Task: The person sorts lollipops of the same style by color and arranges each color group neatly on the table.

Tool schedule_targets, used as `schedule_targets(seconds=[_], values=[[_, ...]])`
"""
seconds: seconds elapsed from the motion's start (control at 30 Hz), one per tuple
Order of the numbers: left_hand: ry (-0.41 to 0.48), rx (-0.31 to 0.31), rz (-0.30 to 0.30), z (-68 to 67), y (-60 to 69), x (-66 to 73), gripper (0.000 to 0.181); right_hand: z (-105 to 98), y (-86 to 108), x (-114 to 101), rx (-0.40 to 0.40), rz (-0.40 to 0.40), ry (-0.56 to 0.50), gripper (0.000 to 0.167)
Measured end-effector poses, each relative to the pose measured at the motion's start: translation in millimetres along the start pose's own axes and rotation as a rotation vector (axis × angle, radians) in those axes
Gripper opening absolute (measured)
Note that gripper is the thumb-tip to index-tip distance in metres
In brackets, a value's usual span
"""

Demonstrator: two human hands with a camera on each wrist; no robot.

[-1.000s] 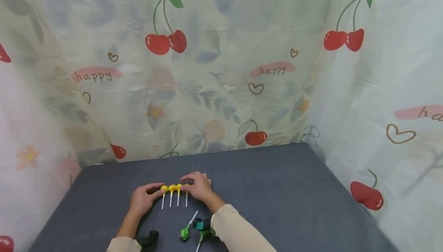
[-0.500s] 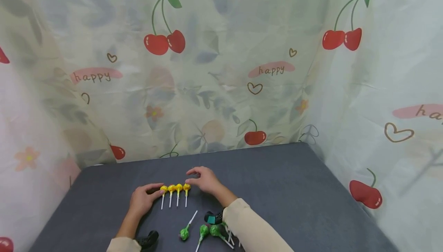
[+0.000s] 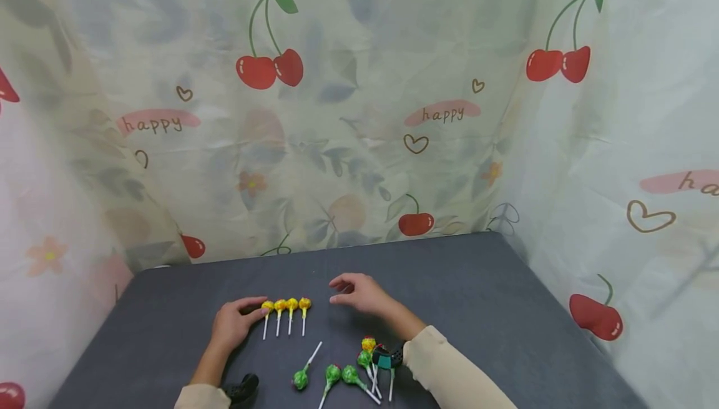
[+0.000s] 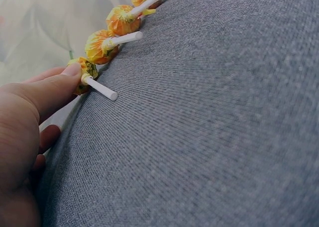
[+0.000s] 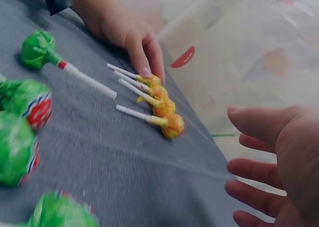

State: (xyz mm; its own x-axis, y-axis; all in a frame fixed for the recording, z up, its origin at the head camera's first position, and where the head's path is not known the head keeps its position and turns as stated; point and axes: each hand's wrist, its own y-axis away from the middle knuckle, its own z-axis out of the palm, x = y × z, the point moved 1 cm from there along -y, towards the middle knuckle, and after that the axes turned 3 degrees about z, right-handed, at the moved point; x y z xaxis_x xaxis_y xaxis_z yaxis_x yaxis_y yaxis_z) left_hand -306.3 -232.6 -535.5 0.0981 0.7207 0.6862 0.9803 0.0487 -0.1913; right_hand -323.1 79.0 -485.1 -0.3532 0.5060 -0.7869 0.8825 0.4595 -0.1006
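A cherry-print curtain point(image 3: 348, 115) hangs behind and beside a dark bench point(image 3: 477, 309). Green lollipops point(image 3: 333, 374) lie nearest the person; a black band point(image 3: 396, 355) on the right wrist hides part of their cluster. The right hand point(image 3: 359, 293) is just right of the yellow row, its fingers spread. The left hand point(image 3: 231, 323) pinches the leftmost yellow lollipop point(image 4: 90, 68) by its head. Four yellow lollipops point(image 3: 292, 304) lie side by side mid-bench, round wrapped heads away, white sticks toward the person.
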Motion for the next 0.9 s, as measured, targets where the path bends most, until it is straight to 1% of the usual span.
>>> schedule_targets(seconds=[0.2,0.4,0.53,0.73,0.9], values=[[0.005,-0.002,0.004,2.5,0.3,-0.4,0.032,-12.5,21.4,12.9,-0.052,-0.025,0.023,0.033],[0.012,-0.005,0.009,0.7,0.3,-2.6,0.034,-20.5,43.3,26.1,-0.088,-0.043,0.037,0.032],[0.016,0.0,0.011,-0.3,-0.1,-3.5,0.032,-22.7,51.5,33.6,-0.152,-0.056,0.034,0.031],[0.018,-0.005,-0.008,1.7,0.0,-3.5,0.033,-25.3,62.1,41.0,-0.263,-0.016,-0.019,0.027],[0.011,0.003,-0.005,3.1,-1.0,-2.3,0.032,-24.1,68.3,42.3,-0.294,-0.014,-0.045,0.022]])
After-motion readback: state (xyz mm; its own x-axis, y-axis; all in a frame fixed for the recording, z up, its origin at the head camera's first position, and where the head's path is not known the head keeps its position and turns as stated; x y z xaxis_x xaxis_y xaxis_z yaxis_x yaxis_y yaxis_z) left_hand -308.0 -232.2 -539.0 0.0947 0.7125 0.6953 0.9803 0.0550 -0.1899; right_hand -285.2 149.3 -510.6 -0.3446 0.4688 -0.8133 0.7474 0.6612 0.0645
